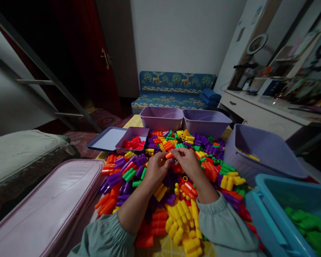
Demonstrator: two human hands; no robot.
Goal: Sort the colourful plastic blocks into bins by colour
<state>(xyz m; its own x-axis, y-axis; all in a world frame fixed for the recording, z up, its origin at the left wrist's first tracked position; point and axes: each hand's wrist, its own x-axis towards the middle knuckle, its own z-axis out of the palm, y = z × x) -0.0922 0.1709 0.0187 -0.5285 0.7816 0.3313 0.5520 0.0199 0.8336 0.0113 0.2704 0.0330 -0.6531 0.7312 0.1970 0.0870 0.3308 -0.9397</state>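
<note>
Over the middle of a big pile of coloured plastic pieces, my two hands meet on one small orange plastic piece (169, 155). My left hand (158, 167) grips it from the left, fingers closed. From the other side my right hand (186, 161) pinches it between thumb and fingers. Beneath and around them lie loose tube-shaped pieces, among them yellow pieces (179, 214), purple pieces (115, 179), green pieces (129, 174) and orange pieces (107, 205). A small purple-grey tray (119, 147) holding red pieces (135, 143) sits beyond my left hand.
Two purple bins (162, 119) (207, 123) stand at the back, and a larger purple bin (262, 150) at the right. A blue bin (267, 214) with green contents is near right. A pink lid (48, 200) lies left. A patterned sofa (176, 87) is beyond.
</note>
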